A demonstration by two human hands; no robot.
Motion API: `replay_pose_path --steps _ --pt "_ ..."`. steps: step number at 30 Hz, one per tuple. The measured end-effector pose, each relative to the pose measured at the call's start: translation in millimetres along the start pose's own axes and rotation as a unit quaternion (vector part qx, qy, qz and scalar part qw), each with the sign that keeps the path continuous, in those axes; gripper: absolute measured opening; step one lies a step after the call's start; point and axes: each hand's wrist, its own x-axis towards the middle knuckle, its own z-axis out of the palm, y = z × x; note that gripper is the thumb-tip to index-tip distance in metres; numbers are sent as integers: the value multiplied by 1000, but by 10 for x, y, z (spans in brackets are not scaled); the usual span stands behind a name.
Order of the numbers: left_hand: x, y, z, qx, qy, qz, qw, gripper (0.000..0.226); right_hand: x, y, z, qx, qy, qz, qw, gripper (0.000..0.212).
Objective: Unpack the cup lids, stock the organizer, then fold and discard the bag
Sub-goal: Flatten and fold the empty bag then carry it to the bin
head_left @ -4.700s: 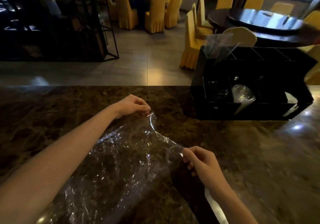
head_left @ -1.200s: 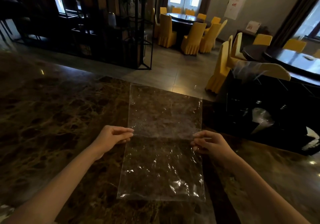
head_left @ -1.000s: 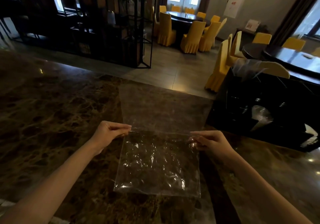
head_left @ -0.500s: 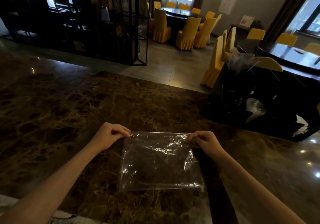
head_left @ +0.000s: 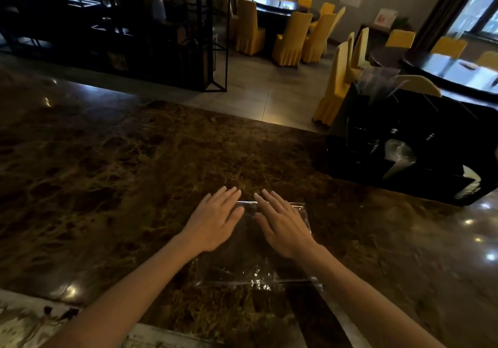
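now folded in half: clear crinkled plastic bag [head_left: 256,269], near edge of dark marble counter [head_left: 107,172] | left hand [head_left: 213,223], right hand [head_left: 283,226]: fingers straight, pressing crease | next: fold again, discard

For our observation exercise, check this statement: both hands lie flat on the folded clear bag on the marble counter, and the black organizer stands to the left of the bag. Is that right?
Not quite. In the head view the left hand and right hand do lie flat on the folded clear bag on the marble counter, but the black organizer stands to the right of the bag, not the left.
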Motion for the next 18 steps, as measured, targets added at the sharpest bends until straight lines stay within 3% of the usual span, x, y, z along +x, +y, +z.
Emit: replay_pose_path --steps 2,6,18 --pt "-52 28 141 46 -36 -21 998 67 -15 30 96 -24 -27 17 999 61" --pt "-220 -27 256 106 -20 -18 994 82 -89 226 136 -64 -52 51 995 67" --pt "-450 -187 166 167 -55 -6 984 83 -563 769 -25 -63 -43 103 992 67"
